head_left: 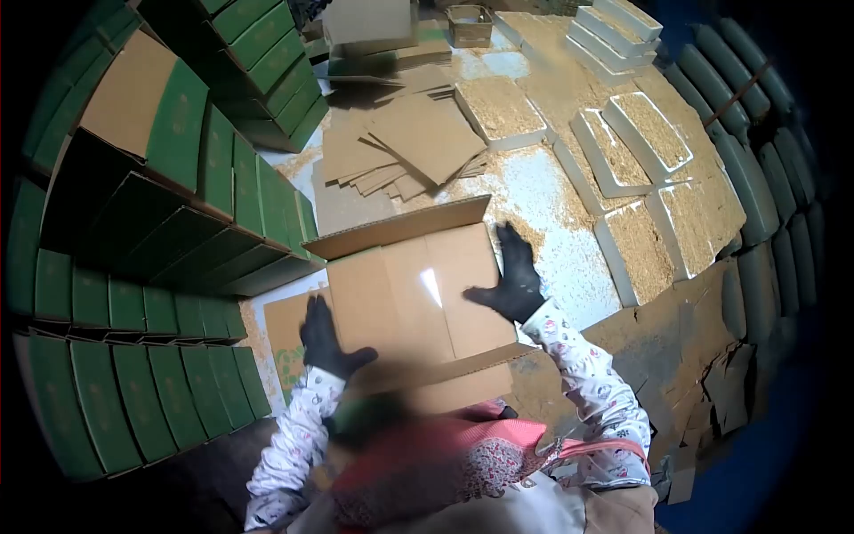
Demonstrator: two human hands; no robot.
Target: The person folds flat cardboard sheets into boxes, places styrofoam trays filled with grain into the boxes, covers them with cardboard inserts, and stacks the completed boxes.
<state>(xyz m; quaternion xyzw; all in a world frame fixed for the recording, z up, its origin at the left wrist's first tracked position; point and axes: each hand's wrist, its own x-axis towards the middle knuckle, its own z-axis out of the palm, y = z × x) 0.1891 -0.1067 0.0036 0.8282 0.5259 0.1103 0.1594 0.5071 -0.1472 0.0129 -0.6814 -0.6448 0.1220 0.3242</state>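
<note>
A brown cardboard box (405, 307) lies in front of my body, with one flap (400, 227) standing up along its far side. Clear tape seems to gleam on its top face. My left hand (331, 345), in a black glove, is at the box's near left side, fingers stretched and thumb spread over the cardboard. On the opposite side, my right hand (513, 280), also black-gloved, has its fingers apart along the right edge and its thumb over the top. Whether either palm presses on the box cannot be made out. A dark blur covers the box's near edge.
Green and brown cartons (205, 160) stand stacked on the left. Flat cardboard sheets (418, 133) lie beyond the box. White trays (636, 245) full of tan crumbly material stand on the right, more of it scattered around. Grey-green filled sacks (756, 187) line the far right.
</note>
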